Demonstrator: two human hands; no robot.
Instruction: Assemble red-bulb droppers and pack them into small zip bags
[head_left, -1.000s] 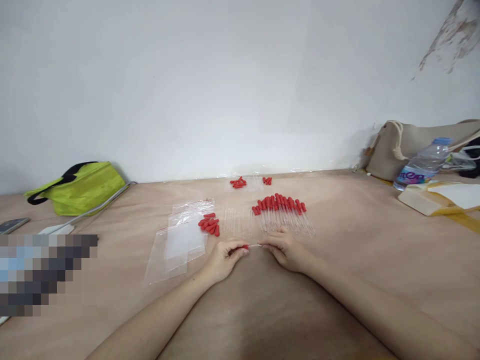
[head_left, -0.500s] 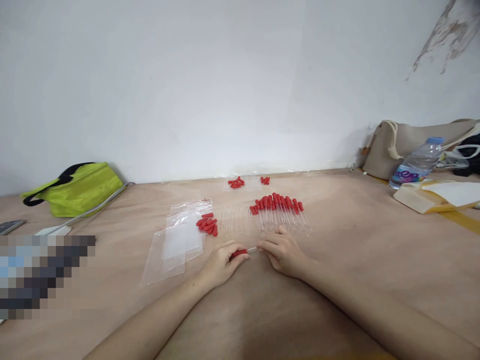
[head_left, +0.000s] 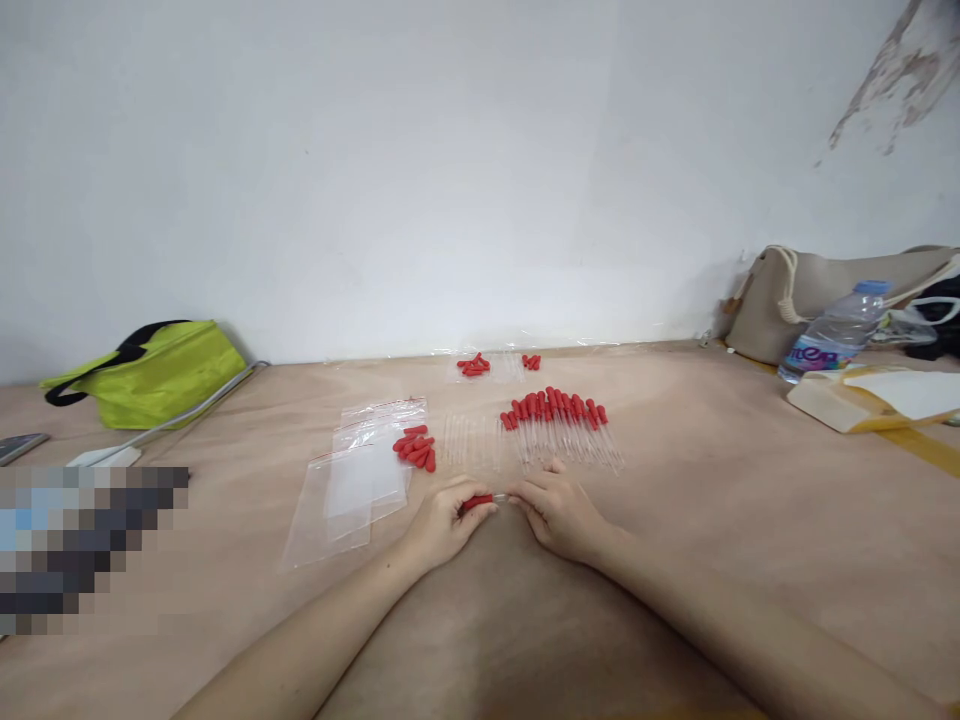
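Observation:
My left hand (head_left: 448,520) is closed on a red rubber dropper bulb (head_left: 478,501), whose open end points right. My right hand (head_left: 556,508) pinches a clear glass dropper tube (head_left: 501,497); its short visible stretch meets the bulb's mouth. How far the tube sits inside the bulb cannot be seen. Just beyond my hands lies a row of bare clear tubes (head_left: 472,442). Loose red bulbs (head_left: 416,449) are heaped to their left. On the right, many droppers with red bulbs fitted (head_left: 562,415) lie side by side, tips toward me.
Clear zip bags (head_left: 337,500) overlap left of the bulbs. Against the wall are more red bulbs (head_left: 473,366) and tubes on plastic. A lime-green bag (head_left: 165,375) and a cable stand far left. At right are a water bottle (head_left: 829,335), a beige bag (head_left: 772,310) and an open envelope (head_left: 832,400).
My right hand has shifted slightly left toward my left hand, and less of the tube shows between them. The left hand keeps its hold on the bulb.

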